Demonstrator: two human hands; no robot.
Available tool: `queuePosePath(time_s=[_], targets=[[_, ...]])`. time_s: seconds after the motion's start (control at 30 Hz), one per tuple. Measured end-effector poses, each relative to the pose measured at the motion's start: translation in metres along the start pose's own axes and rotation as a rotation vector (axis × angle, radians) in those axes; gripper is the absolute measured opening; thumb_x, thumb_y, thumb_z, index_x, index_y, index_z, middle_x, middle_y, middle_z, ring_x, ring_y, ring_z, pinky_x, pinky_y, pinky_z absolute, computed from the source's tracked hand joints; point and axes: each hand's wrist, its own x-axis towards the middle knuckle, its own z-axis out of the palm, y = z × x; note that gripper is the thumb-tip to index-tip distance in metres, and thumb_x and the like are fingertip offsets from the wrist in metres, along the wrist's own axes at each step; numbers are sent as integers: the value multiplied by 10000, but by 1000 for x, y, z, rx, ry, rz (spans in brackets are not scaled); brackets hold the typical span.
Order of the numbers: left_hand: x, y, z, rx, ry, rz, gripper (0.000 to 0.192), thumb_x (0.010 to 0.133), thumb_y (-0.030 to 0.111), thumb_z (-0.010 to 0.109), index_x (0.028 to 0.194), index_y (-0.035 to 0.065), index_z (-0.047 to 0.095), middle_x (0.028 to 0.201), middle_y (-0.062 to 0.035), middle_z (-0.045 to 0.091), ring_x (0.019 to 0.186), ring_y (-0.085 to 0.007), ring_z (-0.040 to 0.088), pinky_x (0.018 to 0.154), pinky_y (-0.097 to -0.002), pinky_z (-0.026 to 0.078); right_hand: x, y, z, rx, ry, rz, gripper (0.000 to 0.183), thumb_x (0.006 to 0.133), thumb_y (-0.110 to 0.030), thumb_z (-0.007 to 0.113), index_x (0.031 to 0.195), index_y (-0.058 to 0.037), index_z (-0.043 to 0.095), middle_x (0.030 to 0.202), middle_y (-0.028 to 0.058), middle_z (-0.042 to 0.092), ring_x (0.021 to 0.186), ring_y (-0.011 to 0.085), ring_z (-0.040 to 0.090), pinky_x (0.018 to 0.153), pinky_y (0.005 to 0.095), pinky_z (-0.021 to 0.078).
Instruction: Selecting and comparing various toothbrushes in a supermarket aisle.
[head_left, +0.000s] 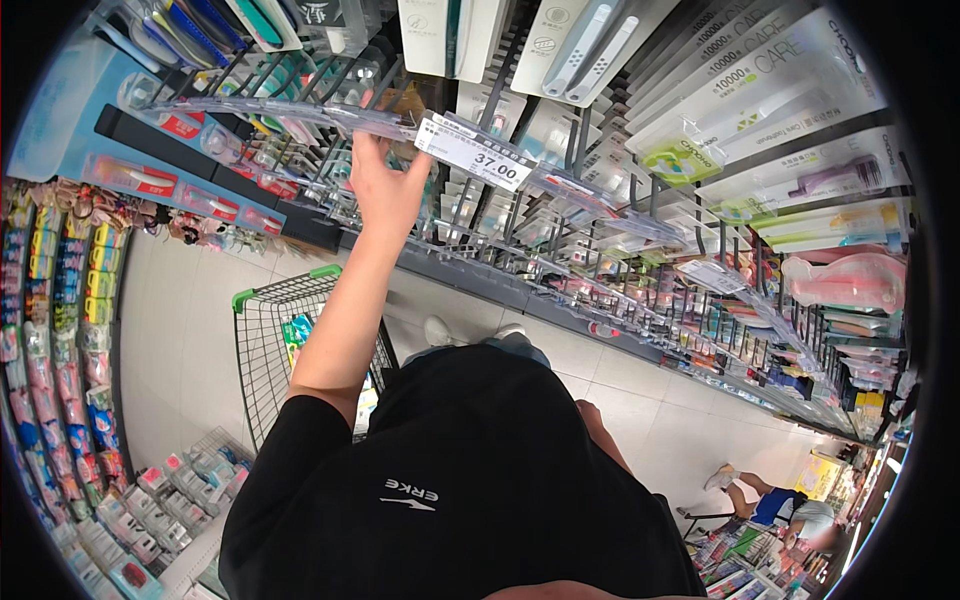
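My left hand (386, 184) is raised to a rack of hanging oral-care packs. Its thumb stands apart from the fingers, and the fingertips pass behind a clear label rail (292, 111). Whether they hold anything is hidden. Beside the thumb, a white price tag (480, 154) is fixed to the rail. A brownish item (405, 101) sits behind the rail near the fingers. Above hang a card pack with a dark green toothbrush handle (453, 37) and a pack with two white handles (592, 52). My right hand (590, 415) hangs low at my side, mostly hidden by my black shirt.
A green-trimmed wire shopping cart (259, 352) with packages inside stands under my left arm. More hooked toothbrush packs (750, 97) fill the rack to the right. Shelves of bagged goods (67, 337) stand at left. Another person (776, 506) is farther off at lower right.
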Motion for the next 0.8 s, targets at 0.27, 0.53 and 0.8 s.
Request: queuePosePath(time_s=[0.27, 0.53, 0.8], targets=[[-95, -31, -29, 304, 85, 60, 585, 844, 56, 795, 1333, -39, 487, 1282, -201, 593, 1144, -299, 617, 897, -398, 512, 26, -46, -41, 11, -6, -115, 319, 939, -364, 629, 1083, -101, 739, 1063, 151, 752, 1033, 315, 714, 907, 401, 553], [-333, -110, -124, 817, -595, -606, 180, 969, 285, 590, 985, 118, 657, 955, -149, 714, 863, -369, 696, 732, -497, 559, 94, -2, -74, -134, -168, -314, 252, 959, -245, 547, 1014, -80, 730, 1014, 155, 742, 1009, 306, 707, 867, 407, 528], [-433, -26, -145, 1126, -289, -498, 417, 899, 155, 639, 1296, 64, 544, 1273, -149, 596, 1155, -348, 577, 966, -461, 490, 201, 47, -75, -600, -306, -715, 295, 978, -242, 483, 965, -54, 710, 868, 131, 708, 839, 254, 679, 764, 417, 509]])
